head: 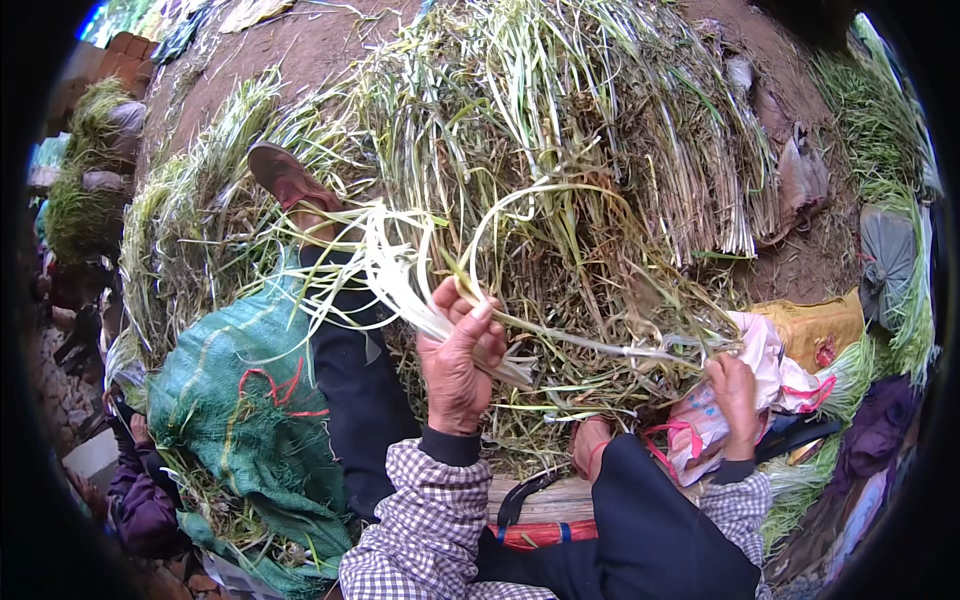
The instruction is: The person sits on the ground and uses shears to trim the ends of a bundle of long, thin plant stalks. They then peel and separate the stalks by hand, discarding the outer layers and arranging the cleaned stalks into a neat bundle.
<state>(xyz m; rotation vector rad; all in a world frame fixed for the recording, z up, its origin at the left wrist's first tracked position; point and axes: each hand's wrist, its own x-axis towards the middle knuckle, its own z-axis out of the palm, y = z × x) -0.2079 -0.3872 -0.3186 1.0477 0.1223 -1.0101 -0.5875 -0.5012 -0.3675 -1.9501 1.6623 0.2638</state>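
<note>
My left hand (461,360) is closed around a bundle of long pale plant stalks (397,281), their light leaves fanning out to the upper left over my trouser leg. One yellowish stalk (592,343) stretches from near my left thumb towards my right hand. My right hand (731,401) pinches dry, thin leaf strands at the stalk's far end, in front of a pink and white plastic bag (754,341). Beneath both hands lies a wide heap of green and brown stalks (555,247).
A green woven sack (240,390) rests at left beside my outstretched leg. A wooden plank (544,499) lies between my legs. A yellow sack (810,326) and more green bundles (877,112) are at right. A person in purple (146,502) is at lower left.
</note>
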